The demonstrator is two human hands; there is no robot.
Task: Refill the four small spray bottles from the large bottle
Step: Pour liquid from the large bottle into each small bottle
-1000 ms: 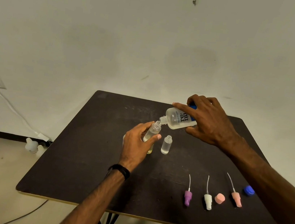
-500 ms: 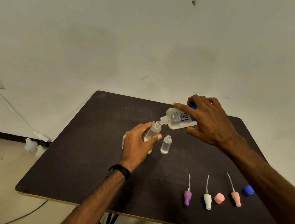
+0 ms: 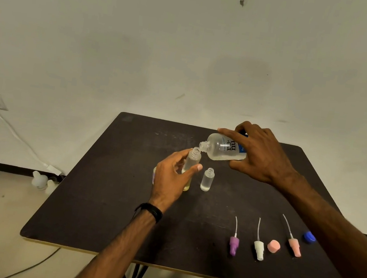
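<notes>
Nearest me, along the front of the dark worktop (image 3: 94,227) and well below my right fingers, I see the loose spray heads in a row: a purple spray head (image 3: 233,245), a white spray head (image 3: 258,250), a pink cap (image 3: 273,246), then a pink spray head (image 3: 294,247), each pump with its thin dip tube pointing away from me. A blue cap (image 3: 309,237) sits at the row's end, just beside my right forearm.

Further in, my left hand (image 3: 170,179), with a black band at the wrist, grips a small spray bottle (image 3: 191,161): thumb and fingers (image 3: 193,169) are curled round its body, holding it slightly tilted with its open neck up. Something yellowish shows just below those fingers; I cannot tell what it is. A sliver of another small bottle (image 3: 154,174) peeks out on the far-left side of that hand, mostly hidden. Just right of the left thumb, an open empty bottle (image 3: 207,179) stands upright on the worktop, apart from the hand.

Beyond that, my right hand (image 3: 262,157) holds the large bottle (image 3: 222,148) tipped nearly level, fingers wrapped over the top and the thumb underneath. Its uncapped mouth sits just above and beside the neck of the held small bottle, almost touching. Clear liquid pools along the large bottle's lower side.
</notes>
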